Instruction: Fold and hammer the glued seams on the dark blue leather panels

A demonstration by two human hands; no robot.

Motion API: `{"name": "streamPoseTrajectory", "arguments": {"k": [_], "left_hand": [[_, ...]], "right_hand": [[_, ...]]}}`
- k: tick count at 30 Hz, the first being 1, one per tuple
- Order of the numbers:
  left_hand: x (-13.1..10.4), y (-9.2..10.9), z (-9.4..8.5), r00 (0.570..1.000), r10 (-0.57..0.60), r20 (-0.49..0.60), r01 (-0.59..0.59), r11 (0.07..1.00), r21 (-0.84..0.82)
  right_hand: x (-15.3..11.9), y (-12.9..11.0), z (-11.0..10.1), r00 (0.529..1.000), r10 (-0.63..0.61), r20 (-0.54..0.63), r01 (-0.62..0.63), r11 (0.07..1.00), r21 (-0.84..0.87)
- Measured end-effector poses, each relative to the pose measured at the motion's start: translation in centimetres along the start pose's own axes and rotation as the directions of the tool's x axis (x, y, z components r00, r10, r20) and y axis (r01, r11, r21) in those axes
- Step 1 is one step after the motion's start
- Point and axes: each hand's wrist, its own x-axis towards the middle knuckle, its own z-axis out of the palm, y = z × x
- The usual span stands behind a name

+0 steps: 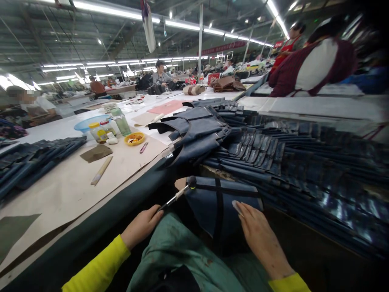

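My left hand (144, 225) is closed around a thin metal rod tool (172, 200), which has a pale section and a dark round end. That end lies at the upper left corner of a dark blue leather-like panel (205, 202) crossed by black strips. A tan piece (180, 183) sticks out beside the same corner. My right hand (258, 229) is over the panel's right side, its fingers together on a small pale flat piece (236, 207) whose kind I cannot make out. The panel is above my lap, on green cloth (179, 247).
Stacked dark blue panels (304, 162) fill the right; others (39, 158) lie far left. The table (130, 162) bears jars (97, 133), a bottle (121, 121), a yellow dish (134, 139), a pink-handled cutter (144, 147) and a flat stick (101, 170). A co-worker (316, 65) sits at right.
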Motion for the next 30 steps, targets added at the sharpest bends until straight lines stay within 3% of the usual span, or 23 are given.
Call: {"name": "streamPoseTrajectory", "arguments": {"k": [3,7,9,12,16,19,21,23,26,28,30], "left_hand": [[1.0,0.0,-2.1,0.995,-0.006,-0.104,0.007,1.000,0.007],[4.0,0.0,-8.0,0.936,-0.009,-0.352,0.064,0.987,0.146],[6.1,-0.4,-10.9,0.905,-0.005,-0.424,0.122,0.961,0.248],[9.4,-2.2,-13.7,0.892,-0.027,-0.451,0.213,0.906,0.367],[13.3,-6.0,-14.2,0.923,0.013,-0.386,0.188,0.857,0.479],[14.9,-6.8,-12.4,0.888,0.084,-0.453,0.199,0.817,0.541],[15.1,-5.2,-9.8,0.864,0.193,-0.465,0.108,0.831,0.545],[14.8,-2.0,-6.0,0.867,0.329,-0.376,-0.103,0.854,0.509],[13.7,4.0,0.7,0.856,0.497,-0.143,-0.430,0.837,0.339],[13.0,7.6,4.7,0.832,0.547,-0.097,-0.512,0.822,0.249],[12.5,9.9,7.5,0.834,0.547,-0.073,-0.523,0.825,0.214]], "right_hand": [[0.0,0.2,0.2,1.000,-0.015,-0.008,0.015,1.000,0.008],[-0.1,0.2,0.4,0.999,-0.012,-0.046,0.013,1.000,0.027],[-0.1,0.2,0.5,0.999,0.017,-0.046,-0.015,0.999,0.045],[0.1,0.7,0.3,0.996,0.083,-0.029,-0.080,0.992,0.098],[1.3,3.5,-0.8,0.958,0.282,0.039,-0.285,0.942,0.176],[2.4,6.3,-2.1,0.880,0.461,0.112,-0.475,0.852,0.219],[3.1,7.6,-2.5,0.845,0.499,0.193,-0.534,0.801,0.270],[3.6,8.3,-2.6,0.837,0.489,0.247,-0.547,0.768,0.332],[4.3,8.2,-2.4,0.848,0.511,0.136,-0.520,0.756,0.399],[4.6,7.8,-2.5,0.842,0.534,0.073,-0.510,0.746,0.428],[4.8,7.4,-2.7,0.835,0.536,0.129,-0.525,0.703,0.479]]}}
